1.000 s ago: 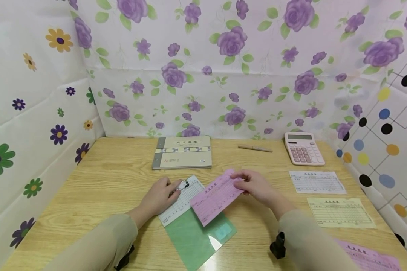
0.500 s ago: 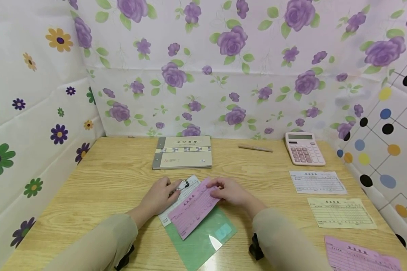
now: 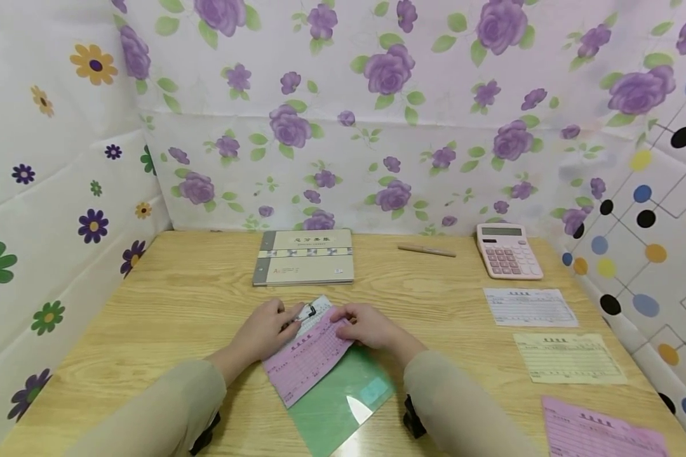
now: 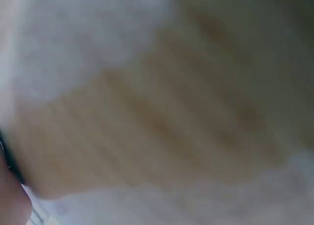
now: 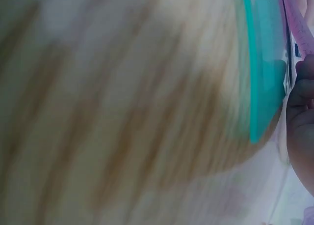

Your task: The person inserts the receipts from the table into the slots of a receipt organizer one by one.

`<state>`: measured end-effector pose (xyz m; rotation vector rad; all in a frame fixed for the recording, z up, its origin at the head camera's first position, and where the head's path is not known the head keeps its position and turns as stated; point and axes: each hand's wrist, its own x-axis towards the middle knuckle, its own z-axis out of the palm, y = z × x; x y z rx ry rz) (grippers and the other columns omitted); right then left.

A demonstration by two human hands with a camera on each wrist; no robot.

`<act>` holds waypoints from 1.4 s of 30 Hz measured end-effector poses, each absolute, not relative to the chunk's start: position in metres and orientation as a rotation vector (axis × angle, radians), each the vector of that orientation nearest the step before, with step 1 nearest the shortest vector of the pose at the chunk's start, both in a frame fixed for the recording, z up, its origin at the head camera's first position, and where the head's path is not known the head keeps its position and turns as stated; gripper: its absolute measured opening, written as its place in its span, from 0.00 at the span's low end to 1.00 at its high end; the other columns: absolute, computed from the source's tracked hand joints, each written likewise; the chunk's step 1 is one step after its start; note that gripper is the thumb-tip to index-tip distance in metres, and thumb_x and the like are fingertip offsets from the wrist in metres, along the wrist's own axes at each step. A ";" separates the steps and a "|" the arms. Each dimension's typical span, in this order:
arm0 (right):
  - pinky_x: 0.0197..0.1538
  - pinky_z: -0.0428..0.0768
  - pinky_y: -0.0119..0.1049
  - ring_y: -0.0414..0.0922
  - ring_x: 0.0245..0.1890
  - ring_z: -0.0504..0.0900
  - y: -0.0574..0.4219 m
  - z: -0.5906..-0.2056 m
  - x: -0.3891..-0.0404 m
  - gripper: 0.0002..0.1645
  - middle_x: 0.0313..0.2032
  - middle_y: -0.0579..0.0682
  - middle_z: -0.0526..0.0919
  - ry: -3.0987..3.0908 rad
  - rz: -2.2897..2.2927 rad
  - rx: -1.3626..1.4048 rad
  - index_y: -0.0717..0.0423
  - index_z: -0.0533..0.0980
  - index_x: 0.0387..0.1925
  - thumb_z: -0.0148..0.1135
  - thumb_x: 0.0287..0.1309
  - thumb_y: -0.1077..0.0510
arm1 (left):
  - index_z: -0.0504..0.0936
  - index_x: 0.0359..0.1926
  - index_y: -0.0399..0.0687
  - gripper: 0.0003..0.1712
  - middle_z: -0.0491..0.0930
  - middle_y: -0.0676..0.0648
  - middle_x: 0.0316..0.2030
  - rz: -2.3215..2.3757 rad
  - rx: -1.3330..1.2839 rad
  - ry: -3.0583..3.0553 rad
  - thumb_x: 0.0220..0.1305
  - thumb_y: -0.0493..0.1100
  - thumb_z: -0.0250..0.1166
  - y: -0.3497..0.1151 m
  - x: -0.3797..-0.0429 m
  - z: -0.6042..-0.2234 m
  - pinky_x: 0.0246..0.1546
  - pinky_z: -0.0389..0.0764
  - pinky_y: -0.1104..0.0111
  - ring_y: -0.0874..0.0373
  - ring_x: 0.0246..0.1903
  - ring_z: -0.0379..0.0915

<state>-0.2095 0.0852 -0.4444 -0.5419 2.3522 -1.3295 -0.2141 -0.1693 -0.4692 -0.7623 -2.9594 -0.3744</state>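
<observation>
A green clipboard (image 3: pixel 334 416) lies slanted on the table in the head view, with a white form (image 3: pixel 323 303) at its top beside the black-tipped clip (image 3: pixel 311 311). My left hand (image 3: pixel 267 331) rests at that end, index finger and thumb reaching to the clip. A pink form (image 3: pixel 305 360) covers most of the white one. Its upper right edge is pinched between thumb and fingers of my right hand (image 3: pixel 366 325). In the right wrist view the clipboard's turquoise edge (image 5: pixel 252 77) and part of the pink form (image 5: pixel 298 26) show. The left wrist view is mostly blurred tabletop.
A ledger book (image 3: pixel 305 260), a brown pen (image 3: pixel 427 251) and a pink calculator (image 3: pixel 509 252) stand along the back. Down the right side lie a white form (image 3: pixel 530 308), a yellow form (image 3: pixel 569 360) and more pink paper (image 3: pixel 600 435). Patterned cloth walls enclose the table.
My right hand has carried the pink form leftward and laid it over the white form on the clipboard. The left hand has stayed by the clip.
</observation>
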 end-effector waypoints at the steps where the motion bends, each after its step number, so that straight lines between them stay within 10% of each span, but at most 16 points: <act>1: 0.29 0.74 0.33 0.40 0.29 0.74 0.084 -0.444 -0.210 0.14 0.39 0.50 0.76 2.359 -1.321 -0.541 0.56 0.77 0.46 0.62 0.56 0.62 | 0.69 0.65 0.57 0.28 0.63 0.52 0.29 -0.375 -0.767 -2.976 0.66 0.56 0.56 -0.169 -0.215 -0.467 0.28 0.62 0.68 0.60 0.27 0.57; 16: 0.27 0.73 0.34 0.42 0.26 0.73 0.072 -0.446 -0.211 0.15 0.33 0.49 0.75 2.446 -1.229 -0.442 0.54 0.77 0.46 0.63 0.56 0.60 | 0.70 0.64 0.57 0.31 0.69 0.50 0.32 -0.331 -0.880 -3.072 0.62 0.59 0.60 -0.166 -0.224 -0.446 0.26 0.68 0.68 0.61 0.24 0.62; 35: 0.56 0.68 0.44 0.47 0.52 0.72 0.065 -0.454 -0.211 0.28 0.53 0.53 0.75 2.637 -1.025 -0.552 0.53 0.76 0.54 0.68 0.52 0.49 | 0.68 0.64 0.39 0.27 0.65 0.50 0.27 -0.075 -1.249 -2.787 0.68 0.47 0.55 -0.172 -0.231 -0.455 0.21 0.66 0.72 0.63 0.20 0.58; 42: 0.47 0.72 0.42 0.44 0.40 0.72 0.061 -0.454 -0.207 0.31 0.47 0.52 0.74 2.713 -0.905 -0.595 0.50 0.74 0.58 0.66 0.53 0.45 | 0.65 0.66 0.42 0.28 0.67 0.49 0.30 -0.082 -1.225 -2.928 0.70 0.48 0.52 -0.173 -0.229 -0.445 0.24 0.69 0.69 0.62 0.23 0.61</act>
